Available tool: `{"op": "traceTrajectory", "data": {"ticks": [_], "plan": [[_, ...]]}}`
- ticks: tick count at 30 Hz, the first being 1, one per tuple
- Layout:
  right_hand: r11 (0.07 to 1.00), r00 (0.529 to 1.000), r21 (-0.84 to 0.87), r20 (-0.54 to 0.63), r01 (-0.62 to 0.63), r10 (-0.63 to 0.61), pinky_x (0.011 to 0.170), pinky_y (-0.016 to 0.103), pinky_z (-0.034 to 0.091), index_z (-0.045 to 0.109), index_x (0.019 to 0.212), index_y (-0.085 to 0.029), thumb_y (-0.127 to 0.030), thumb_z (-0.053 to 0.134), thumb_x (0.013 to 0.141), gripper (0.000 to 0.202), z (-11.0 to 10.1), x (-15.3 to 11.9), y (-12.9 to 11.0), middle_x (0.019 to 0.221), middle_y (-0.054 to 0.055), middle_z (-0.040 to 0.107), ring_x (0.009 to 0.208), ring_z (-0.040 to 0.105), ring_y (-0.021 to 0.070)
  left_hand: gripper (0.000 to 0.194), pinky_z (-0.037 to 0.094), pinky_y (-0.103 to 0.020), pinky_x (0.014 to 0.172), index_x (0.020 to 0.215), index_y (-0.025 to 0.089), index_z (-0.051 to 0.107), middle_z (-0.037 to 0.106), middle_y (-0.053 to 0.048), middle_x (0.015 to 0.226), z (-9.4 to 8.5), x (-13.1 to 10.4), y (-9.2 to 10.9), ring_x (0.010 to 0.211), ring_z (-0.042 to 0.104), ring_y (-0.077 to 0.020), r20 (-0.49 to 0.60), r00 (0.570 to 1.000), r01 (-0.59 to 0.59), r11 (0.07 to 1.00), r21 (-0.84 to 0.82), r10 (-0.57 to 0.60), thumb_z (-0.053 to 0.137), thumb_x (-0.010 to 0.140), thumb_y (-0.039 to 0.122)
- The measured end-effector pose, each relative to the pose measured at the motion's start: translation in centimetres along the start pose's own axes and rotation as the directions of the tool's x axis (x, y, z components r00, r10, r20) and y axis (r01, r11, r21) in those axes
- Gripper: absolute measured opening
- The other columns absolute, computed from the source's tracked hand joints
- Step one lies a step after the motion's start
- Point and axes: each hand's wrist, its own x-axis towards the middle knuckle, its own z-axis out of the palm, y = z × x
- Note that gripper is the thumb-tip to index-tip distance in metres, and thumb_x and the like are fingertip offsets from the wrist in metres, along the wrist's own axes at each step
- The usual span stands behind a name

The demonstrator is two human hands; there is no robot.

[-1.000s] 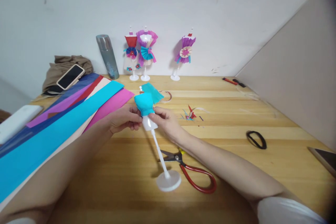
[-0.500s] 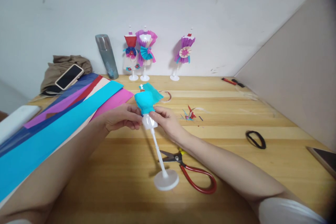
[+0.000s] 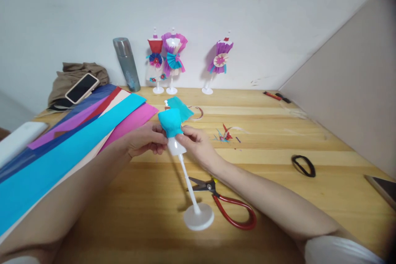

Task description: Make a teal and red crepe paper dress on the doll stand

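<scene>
- The miniature dress form is at the middle of the frame, tilted, with its neck toward the upper left and its round base toward the lower right; we cannot tell whether the base touches the counter.
- Around its upper torso sits a turquoise paper bodice. We judge that this could crease, tear or slide out of line at the waist if the fingers press unevenly or pull against each other.
- Because both hands hold high on the form, a loosened hold might let the base swing or drop, we think, toward the scissors lying open just beside the stem.
- Our left hand has a narrow grip at the waist's left side, thumb and forefinger pinching by the paper's lower edge, the other fingers curled.
- Our right hand closes its grip on the opposite side, thumb across the front, fingers partly hidden behind.
- Our forearms slant in from the lower corners, elbows wide; the left one crosses the coloured paper sheets, which a sideways sweep might shift.
</scene>
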Motion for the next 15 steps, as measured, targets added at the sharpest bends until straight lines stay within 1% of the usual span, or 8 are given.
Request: {"op": "traceTrajectory", "data": {"ticks": [6, 10, 13, 15], "plan": [[1.0, 1.0, -0.021, -0.011, 0.011, -0.011, 0.065, 0.031, 0.034, 0.05, 0.059, -0.021, -0.052, 0.069, 0.077, 0.04, 0.0, 0.1, -0.1, 0.068, 0.0, 0.045, 0.071, 0.043, 0.0164, 0.012, 0.042, -0.017, 0.039, 0.063, 0.012, 0.068, 0.064, -0.002, 0.054, 0.3, -0.1, 0.1, 0.042, 0.055, -0.0088, -0.016, 1.0, -0.019, 1.0, 0.009, 0.019, 0.075, 0.058, 0.02], [1.0, 1.0, 0.005, -0.006, -0.006, 0.006, 0.064, 0.031, 0.034, 0.05, 0.06, -0.021, -0.053, 0.07, 0.076, 0.041, 0.0, 0.1, -0.1, 0.067, 0.0, 0.045, 0.07, 0.042, 0.0159, 0.012, 0.043, -0.017, 0.039, 0.064, 0.013, 0.069, 0.064, -0.002, 0.053, 0.3, 0.0, 0.0, 0.042, 0.056, -0.0089, -0.016, 1.0, -0.026, 1.0, 0.006, 0.026, 0.076, 0.058, 0.02], [0.998, 0.999, 0.05, 0.01, -0.033, 0.033, 0.064, 0.031, 0.035, 0.053, 0.061, -0.021, -0.056, 0.071, 0.074, 0.041, 0.1, -0.1, -0.6, 0.068, 0.0, 0.047, 0.069, 0.043, 0.016, 0.009, 0.043, -0.016, 0.039, 0.061, 0.013, 0.069, 0.063, -0.001, 0.051, 0.5, 0.0, -0.1, 0.04, 0.055, -0.0083, -0.029, 0.999, -0.025, 1.0, -0.001, 0.025, 0.075, 0.057, 0.018], [0.996, 0.999, 0.084, 0.036, -0.044, 0.041, 0.065, 0.031, 0.036, 0.054, 0.062, -0.021, -0.057, 0.071, 0.074, 0.042, 0.2, -0.3, -1.1, 0.069, 0.001, 0.05, 0.07, 0.045, 0.0165, 0.008, 0.042, -0.015, 0.038, 0.061, 0.013, 0.07, 0.063, -0.001, 0.051, 0.6, 0.0, -0.1, 0.039, 0.055, -0.0081, -0.006, 1.0, -0.026, 1.0, -0.017, 0.025, 0.076, 0.057, 0.017]]}}
